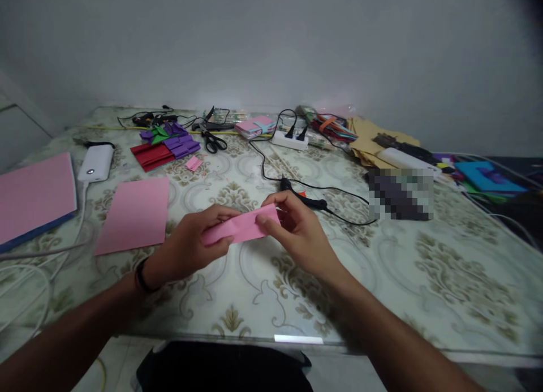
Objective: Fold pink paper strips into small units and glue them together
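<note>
A folded strip of pink paper is held above the middle of the table, between both hands. My left hand pinches its left end, thumb on the near side and fingers behind. At the right end, my right hand grips the strip with the thumb pressed on its face; some of the fingers are behind the paper. A flat pink sheet lies on the table left of my left hand. Beyond my right hand rests a black glue gun with its cord.
A pink stack and a white power bank with cables are at the left. Further back are purple folded papers, a red paper, black scissors and a white power strip. Brown paper lies back right.
</note>
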`<state>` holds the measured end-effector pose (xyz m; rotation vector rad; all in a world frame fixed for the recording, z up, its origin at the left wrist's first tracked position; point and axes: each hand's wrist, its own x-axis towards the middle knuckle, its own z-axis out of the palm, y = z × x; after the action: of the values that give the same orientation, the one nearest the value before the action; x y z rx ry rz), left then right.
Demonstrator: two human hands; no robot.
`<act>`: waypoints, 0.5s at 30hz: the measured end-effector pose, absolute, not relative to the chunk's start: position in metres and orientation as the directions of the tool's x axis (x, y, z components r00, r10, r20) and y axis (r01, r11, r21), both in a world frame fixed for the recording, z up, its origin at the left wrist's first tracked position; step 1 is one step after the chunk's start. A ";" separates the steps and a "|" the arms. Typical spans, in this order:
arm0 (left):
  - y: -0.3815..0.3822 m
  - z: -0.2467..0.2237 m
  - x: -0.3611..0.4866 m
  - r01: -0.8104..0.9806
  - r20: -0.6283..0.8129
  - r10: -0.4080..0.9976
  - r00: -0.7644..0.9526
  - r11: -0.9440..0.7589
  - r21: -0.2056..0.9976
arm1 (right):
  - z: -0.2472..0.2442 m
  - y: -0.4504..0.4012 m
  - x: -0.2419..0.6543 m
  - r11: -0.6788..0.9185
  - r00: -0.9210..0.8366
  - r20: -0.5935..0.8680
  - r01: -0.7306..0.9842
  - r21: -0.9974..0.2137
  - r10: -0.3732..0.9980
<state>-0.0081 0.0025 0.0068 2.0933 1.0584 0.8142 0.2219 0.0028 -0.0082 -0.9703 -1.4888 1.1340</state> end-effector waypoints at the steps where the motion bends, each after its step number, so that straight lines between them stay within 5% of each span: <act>1: 0.003 0.008 -0.009 0.457 0.233 0.855 0.463 -0.456 0.764 | -0.008 0.003 0.223 0.230 -0.197 0.222 0.017 -0.973 0.955; 9: 0.005 0.011 -0.016 0.399 0.159 0.878 0.451 -0.358 0.844 | -0.006 0.001 0.225 0.369 -0.364 0.305 0.122 -0.921 0.880; 15: 0.008 0.011 -0.018 0.220 0.213 0.890 0.403 -0.320 0.921 | -0.006 0.000 0.224 0.433 -0.270 0.388 0.133 -0.891 0.881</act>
<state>-0.0176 0.0081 0.0114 1.7813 0.9658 0.9578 0.2243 0.0001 -0.0059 -0.8881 -1.6970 0.9462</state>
